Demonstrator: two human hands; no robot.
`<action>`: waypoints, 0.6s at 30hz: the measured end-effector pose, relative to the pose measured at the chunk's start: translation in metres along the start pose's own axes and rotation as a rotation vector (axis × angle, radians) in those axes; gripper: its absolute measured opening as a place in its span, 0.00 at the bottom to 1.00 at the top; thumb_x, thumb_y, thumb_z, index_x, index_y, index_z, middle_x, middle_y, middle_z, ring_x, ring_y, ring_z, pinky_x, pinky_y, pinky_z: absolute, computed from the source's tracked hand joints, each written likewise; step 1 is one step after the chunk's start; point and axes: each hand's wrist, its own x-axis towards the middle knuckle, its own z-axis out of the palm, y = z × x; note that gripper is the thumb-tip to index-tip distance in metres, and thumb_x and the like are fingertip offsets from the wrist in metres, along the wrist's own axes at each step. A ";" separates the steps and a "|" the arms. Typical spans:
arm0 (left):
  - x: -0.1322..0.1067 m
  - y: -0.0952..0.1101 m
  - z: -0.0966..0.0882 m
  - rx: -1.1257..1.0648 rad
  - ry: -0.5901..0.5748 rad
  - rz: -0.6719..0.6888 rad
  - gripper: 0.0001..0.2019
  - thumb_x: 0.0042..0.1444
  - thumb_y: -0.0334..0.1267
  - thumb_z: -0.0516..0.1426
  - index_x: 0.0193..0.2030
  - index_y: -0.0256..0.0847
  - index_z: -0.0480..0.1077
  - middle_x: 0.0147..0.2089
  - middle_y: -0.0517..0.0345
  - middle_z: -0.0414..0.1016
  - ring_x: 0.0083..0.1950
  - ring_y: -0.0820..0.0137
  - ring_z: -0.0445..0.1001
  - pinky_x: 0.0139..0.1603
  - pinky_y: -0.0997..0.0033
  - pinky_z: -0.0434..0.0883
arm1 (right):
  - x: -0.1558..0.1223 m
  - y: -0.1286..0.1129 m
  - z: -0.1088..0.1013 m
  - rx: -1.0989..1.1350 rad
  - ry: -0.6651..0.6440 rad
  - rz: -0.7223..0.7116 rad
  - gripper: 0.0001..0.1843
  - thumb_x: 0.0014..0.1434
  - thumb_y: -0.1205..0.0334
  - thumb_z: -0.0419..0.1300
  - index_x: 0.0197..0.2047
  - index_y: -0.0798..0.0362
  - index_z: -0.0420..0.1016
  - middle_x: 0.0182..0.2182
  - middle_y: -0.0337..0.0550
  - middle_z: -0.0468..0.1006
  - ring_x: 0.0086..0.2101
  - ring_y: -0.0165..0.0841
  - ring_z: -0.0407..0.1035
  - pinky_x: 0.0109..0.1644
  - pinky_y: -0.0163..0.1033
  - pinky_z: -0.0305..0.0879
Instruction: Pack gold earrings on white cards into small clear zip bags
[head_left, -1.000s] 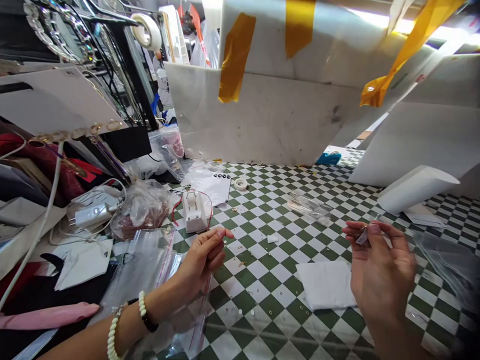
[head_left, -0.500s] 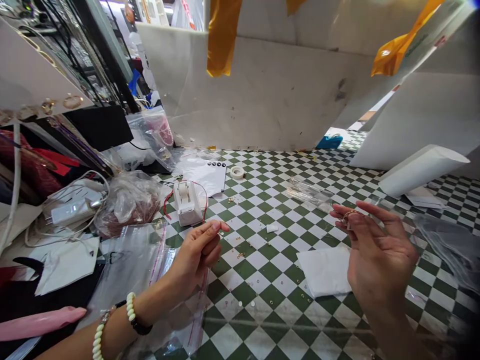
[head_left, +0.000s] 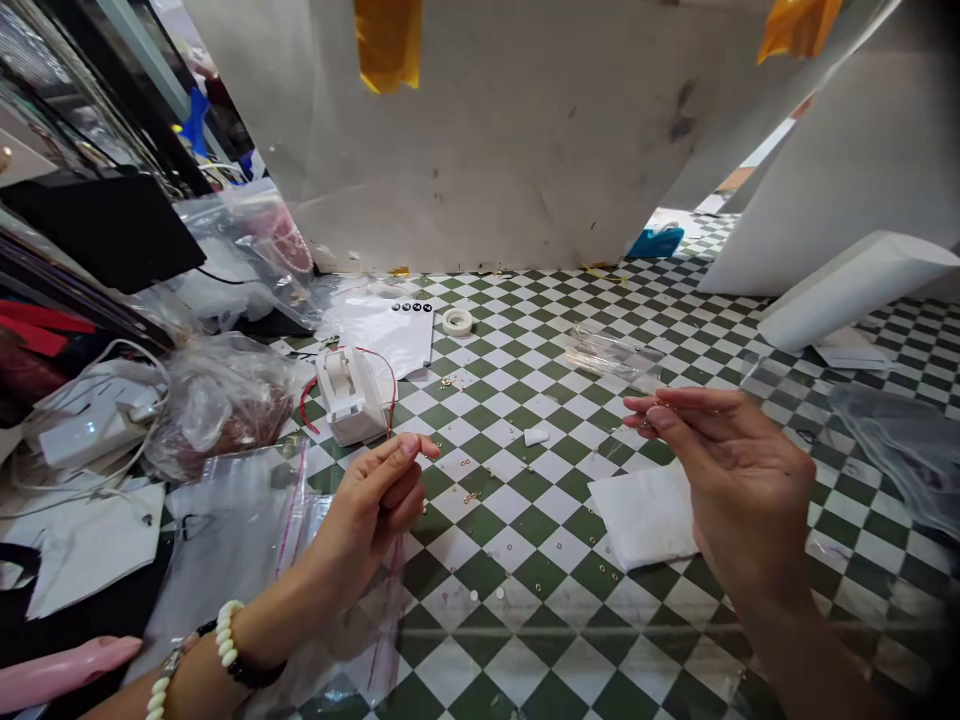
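My left hand (head_left: 371, 505), wearing beaded bracelets, hovers over a clear resealable bag (head_left: 232, 545), its fingers curled and thumb against them. Whether it holds anything is hard to see. My right hand (head_left: 739, 470) pinches a tiny thin piece (head_left: 637, 408) at the fingertips, above a folded white tissue (head_left: 641, 515). Small gold beads (head_left: 469, 495) lie scattered over the green-and-white checkered surface (head_left: 517, 590). Between my hands, a small white square (head_left: 535, 435) lies apart from both. A white tape dispenser (head_left: 349, 395) with red thread stands just beyond my left hand.
A roll of tape (head_left: 457, 321) and a white card (head_left: 386, 335) lie farther back. A clear plastic sleeve (head_left: 611, 352) sits ahead of my right hand. A bag of brown material (head_left: 221, 405) and a white charger (head_left: 94, 425) crowd the left side. White panels with yellow tape (head_left: 480, 150) stand behind.
The whole view has shifted up and left as my head tilts down. My right fingers have drawn together and the small gold piece no longer shows clearly. My left hand has barely changed its pose.
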 end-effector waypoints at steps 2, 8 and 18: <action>0.000 0.001 0.001 0.007 0.004 0.000 0.19 0.50 0.53 0.69 0.33 0.39 0.72 0.20 0.74 0.35 0.20 0.82 0.34 0.18 0.79 0.42 | 0.000 -0.001 0.000 -0.020 0.006 -0.021 0.08 0.57 0.61 0.69 0.41 0.51 0.79 0.36 0.41 0.83 0.40 0.37 0.80 0.50 0.49 0.80; 0.002 0.002 0.004 0.028 0.027 -0.007 0.19 0.48 0.52 0.70 0.33 0.39 0.73 0.20 0.73 0.35 0.20 0.81 0.35 0.18 0.79 0.42 | -0.002 -0.001 0.000 -0.086 0.020 -0.058 0.09 0.57 0.62 0.69 0.42 0.50 0.79 0.39 0.40 0.82 0.43 0.37 0.79 0.55 0.49 0.78; 0.001 0.004 0.003 0.033 0.037 -0.002 0.19 0.48 0.53 0.70 0.32 0.39 0.72 0.21 0.73 0.35 0.20 0.81 0.34 0.17 0.80 0.43 | 0.018 0.024 -0.012 -0.145 0.002 0.000 0.15 0.56 0.57 0.69 0.47 0.47 0.79 0.49 0.40 0.80 0.52 0.37 0.73 0.61 0.53 0.69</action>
